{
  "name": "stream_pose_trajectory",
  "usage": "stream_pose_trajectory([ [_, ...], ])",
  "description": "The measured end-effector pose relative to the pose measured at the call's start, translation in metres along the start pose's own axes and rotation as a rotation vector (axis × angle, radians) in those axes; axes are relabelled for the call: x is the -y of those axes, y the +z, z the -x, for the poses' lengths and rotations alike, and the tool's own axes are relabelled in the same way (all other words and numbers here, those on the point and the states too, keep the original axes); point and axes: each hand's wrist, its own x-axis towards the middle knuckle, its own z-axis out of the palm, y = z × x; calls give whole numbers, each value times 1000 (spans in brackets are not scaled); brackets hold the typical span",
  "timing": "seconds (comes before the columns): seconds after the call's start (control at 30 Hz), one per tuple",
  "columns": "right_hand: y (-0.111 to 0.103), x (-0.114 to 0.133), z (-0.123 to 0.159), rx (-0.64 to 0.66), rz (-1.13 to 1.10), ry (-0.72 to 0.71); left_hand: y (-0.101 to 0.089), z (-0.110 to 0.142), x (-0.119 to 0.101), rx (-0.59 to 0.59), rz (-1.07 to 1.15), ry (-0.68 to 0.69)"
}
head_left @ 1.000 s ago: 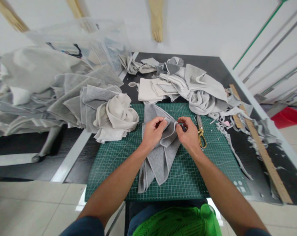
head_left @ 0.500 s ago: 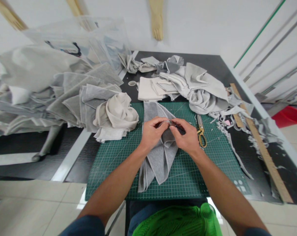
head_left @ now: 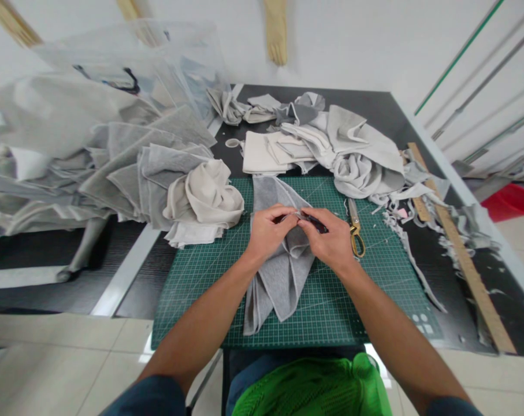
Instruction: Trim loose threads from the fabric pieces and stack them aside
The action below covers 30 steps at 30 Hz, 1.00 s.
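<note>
A grey cloth point(head_left: 283, 283) lies folded and rumpled on the green cutting mat point(head_left: 201, 294). Over its middle, my left hand point(head_left: 268, 231) is closed, pinching a raised edge of the cloth between thumb and fingers. My right hand point(head_left: 329, 237) is closed too, its fingertips meeting the left ones at that edge. A small dark tool point(head_left: 317, 224) shows inside the right hand; its tip is hidden by the fingers, and I cannot make out its exact kind. Scissors with gold handles point(head_left: 356, 234) lie just right of the right hand.
Grey cloths point(head_left: 123, 162) are heaped at the left, with a bundled beige cloth point(head_left: 210, 193) on the mat's edge. Folded white cloths point(head_left: 262, 153) sit behind. Wooden rulers point(head_left: 465, 260) and scraps lie right. A clear plastic bin point(head_left: 188, 63) stands at the back left.
Both hands stay at the same raised edge of the cloth, with only a slight shift of the fingers. The whole view has tilted a little.
</note>
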Motion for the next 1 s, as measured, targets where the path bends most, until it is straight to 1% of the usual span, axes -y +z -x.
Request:
stream_pose_trajectory([
  [0.17, 0, -1, 0, 14, -31, 55, -2, -1, 2, 17, -10, 24],
  [0.3, 1, -3, 0, 15, -60, 57, -4, -2, 5, 41, -16, 47],
  [0.43, 1, -4, 0, 22, -58, 73, -5, -2, 7, 41, -17, 45],
  [1.0, 0, -5, -3, 37, -158, 220, -4, -2, 4, 64, -52, 55],
])
